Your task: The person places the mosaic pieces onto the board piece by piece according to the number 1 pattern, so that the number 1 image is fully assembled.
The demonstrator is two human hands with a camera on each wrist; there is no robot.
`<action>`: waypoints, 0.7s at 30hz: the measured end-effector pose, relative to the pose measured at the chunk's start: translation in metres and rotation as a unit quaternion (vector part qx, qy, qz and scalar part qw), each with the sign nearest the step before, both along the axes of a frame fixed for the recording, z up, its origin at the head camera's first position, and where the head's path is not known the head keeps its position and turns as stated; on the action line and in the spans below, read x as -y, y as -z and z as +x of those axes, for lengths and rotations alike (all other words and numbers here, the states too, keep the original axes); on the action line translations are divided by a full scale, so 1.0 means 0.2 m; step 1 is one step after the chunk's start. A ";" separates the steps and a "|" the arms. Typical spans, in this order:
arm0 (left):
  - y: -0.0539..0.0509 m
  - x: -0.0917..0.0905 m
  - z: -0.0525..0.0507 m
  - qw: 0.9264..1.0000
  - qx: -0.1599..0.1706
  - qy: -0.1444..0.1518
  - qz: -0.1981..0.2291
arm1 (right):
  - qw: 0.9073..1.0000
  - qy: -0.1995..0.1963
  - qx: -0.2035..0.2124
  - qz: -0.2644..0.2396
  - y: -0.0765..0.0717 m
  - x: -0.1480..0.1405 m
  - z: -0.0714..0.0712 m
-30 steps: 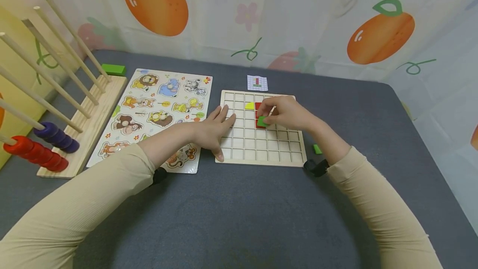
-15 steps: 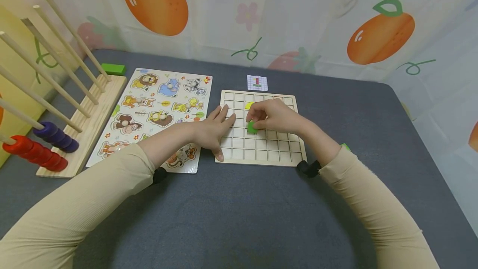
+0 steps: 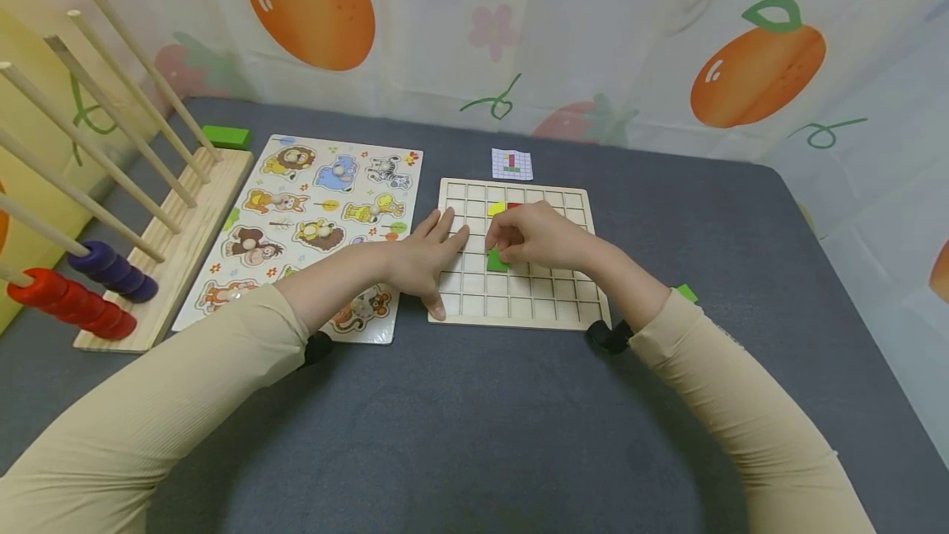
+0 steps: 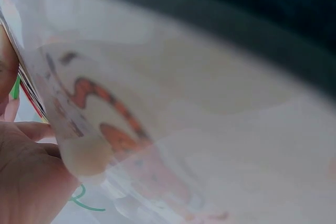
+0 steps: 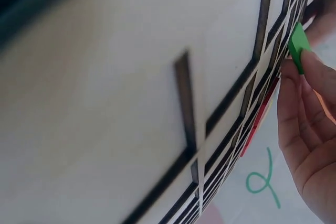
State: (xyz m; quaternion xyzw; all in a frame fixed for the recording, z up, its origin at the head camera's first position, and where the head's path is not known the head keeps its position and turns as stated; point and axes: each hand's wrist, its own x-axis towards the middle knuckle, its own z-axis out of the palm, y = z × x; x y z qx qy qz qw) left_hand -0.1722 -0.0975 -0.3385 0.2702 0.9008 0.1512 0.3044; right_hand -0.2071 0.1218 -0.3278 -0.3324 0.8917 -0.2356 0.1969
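Note:
A wooden grid board [image 3: 549, 313] lies on the table. My left hand [image 3: 423, 262] rests spread on its left edge. In the right wrist view my right hand [image 5: 310, 124] pinches a green square tile [image 5: 298, 48] between thumb and fingers, tilted at the board's surface. From the head view, that green tile [image 3: 497, 261] is at a cell left of the board's middle. A yellow tile [image 3: 496, 209] and part of a red tile [image 3: 513, 206] show above my right hand [image 3: 544, 237], which hides the cells under it.
Left of the board lies an animal puzzle [image 3: 296, 180], partly under my left forearm. Farther left stands a wooden peg rack [image 3: 174, 270] with red and purple rings. A small patterned card [image 3: 511, 165] lies behind the board. Green blocks lie by the rack [image 3: 226, 138] and near my right sleeve [image 3: 686, 293].
My right hand has moved left across the board with the green tile, then slightly down, and the tile now lies flatter at a cell. My left hand has stayed in place.

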 end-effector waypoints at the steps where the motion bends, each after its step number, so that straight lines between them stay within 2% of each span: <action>1: 0.00 0.00 0.00 1.000 0.000 0.000 0.000 | 1.000 0.000 0.002 0.001 0.00 0.00 0.00; 21: 0.00 0.00 0.00 1.000 0.002 0.000 -0.001 | 1.000 0.004 -0.009 0.008 0.00 0.01 0.00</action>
